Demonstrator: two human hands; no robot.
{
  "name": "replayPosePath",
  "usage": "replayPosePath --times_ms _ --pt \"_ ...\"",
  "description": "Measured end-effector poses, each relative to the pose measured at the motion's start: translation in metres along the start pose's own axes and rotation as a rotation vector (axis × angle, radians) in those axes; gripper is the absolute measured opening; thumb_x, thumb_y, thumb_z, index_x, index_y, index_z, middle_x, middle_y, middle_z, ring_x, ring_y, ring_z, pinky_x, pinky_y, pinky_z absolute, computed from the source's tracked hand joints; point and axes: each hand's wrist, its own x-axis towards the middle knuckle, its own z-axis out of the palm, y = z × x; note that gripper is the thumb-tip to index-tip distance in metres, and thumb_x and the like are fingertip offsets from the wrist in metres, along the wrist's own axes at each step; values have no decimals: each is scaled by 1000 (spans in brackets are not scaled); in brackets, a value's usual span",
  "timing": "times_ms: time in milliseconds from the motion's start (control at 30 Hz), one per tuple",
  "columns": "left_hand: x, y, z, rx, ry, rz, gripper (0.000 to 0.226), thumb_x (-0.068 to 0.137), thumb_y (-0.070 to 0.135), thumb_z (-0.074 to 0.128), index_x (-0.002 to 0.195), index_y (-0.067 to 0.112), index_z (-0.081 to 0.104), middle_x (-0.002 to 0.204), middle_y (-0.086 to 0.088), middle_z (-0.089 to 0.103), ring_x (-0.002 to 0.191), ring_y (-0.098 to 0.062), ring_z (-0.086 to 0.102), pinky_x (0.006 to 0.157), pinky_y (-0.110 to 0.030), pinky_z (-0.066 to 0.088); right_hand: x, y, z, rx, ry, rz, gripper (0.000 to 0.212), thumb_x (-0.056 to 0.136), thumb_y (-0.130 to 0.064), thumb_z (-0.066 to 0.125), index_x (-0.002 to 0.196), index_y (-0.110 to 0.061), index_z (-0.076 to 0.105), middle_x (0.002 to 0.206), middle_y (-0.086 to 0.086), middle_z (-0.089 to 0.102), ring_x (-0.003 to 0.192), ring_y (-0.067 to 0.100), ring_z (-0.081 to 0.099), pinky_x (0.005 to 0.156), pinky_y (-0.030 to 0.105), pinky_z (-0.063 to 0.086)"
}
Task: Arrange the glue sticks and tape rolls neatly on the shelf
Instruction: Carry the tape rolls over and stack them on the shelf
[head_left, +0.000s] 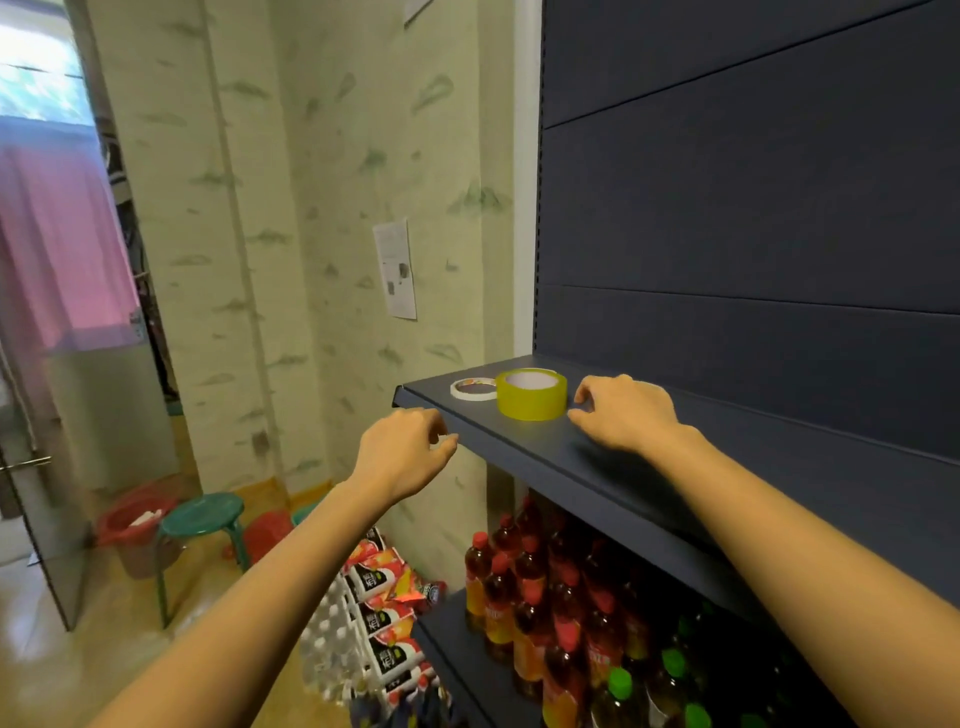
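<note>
Tape step looks done: yellow tape roll (531, 395) just beside thin white roll (473, 388) on shelf (519, 447) — left hand (402, 454), right hand (621, 413) loosely curled, empty — next probably fetch glue sticks, none visible.

You have only one view, from the camera worn on your head, looking forward and down. It faces the left end of the dark shelf (519, 441) from close by and slightly above, so you see the top of its board. Your left hand (400, 452) sits near mid-frame, with your right hand (623, 415) just right of it. The wide lens takes in the wall (337, 208) and floor (78, 649) at left, and bottles (545, 597) at lower right.
</note>
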Motion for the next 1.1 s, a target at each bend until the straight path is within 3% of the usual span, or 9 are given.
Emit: replayPosePath --times_ms 200,300,500,600,700,833,933,1033,1100 --pt "76 -65 27 -76 -56 78 28 90 41 50 94 18 65 97 0 69 87 -19 62 69 -28 46 82 -32 21 59 -9 362 52 97 -47 35 134 -10 42 133 14 51 119 35 50 90 42 39" --pt "107 -88 41 -96 -66 110 28 89 42 50 91 18 64 94 -1 68 87 -23 62 70 -31 48 114 -38 31 16 -34 466 57 95 -51 36 132 -9 45 133 14 52 120 34 50 93 42 39" --pt "157 -106 65 -160 -104 181 28 89 42 50 88 18 64 89 0 66 82 -21 59 66 -28 41 149 -36 48 -55 -218 545 45 90 -41 48 123 -12 56 121 11 58 112 30 55 90 38 41" --pt "182 -105 78 -202 -127 179 27 89 43 51 77 20 59 79 2 60 80 -22 59 65 -28 40 158 -26 52 -19 -256 551 36 89 -36 48 113 -11 59 104 10 58 96 27 56 86 37 42" --pt "211 -97 92 -212 -165 169 28 90 42 52 71 21 52 76 1 58 83 -25 61 67 -29 43 163 -16 50 -70 -218 549 30 88 -35 50 108 -14 59 111 10 60 96 28 55 78 33 38" --pt "250 -87 108 -17 -322 214 42 88 56 48 92 15 57 97 -7 65 93 -27 61 80 -33 49 160 3 33 -90 -60 579 26 89 -35 47 98 -15 59 101 8 59 85 25 50 73 33 35" --pt "270 -83 121 175 -484 285 56 87 62 43 104 11 59 107 -8 64 99 -27 60 82 -33 46 149 16 23 -93 52 623 29 89 -38 48 103 -17 61 95 6 57 84 26 50 69 31 34" --pt "282 -78 132 204 -669 401 48 96 45 40 113 5 59 119 -14 61 107 -29 58 91 -35 45 129 25 20 -117 105 660 25 88 -38 49 97 -18 61 89 6 58 85 27 53 69 31 35" --pt "287 -73 133 222 -708 486 43 99 37 36 113 3 58 122 -16 60 109 -29 57 91 -34 43 114 29 17 -135 97 695 23 88 -38 49 94 -19 62 84 4 59 83 26 54 68 31 36"
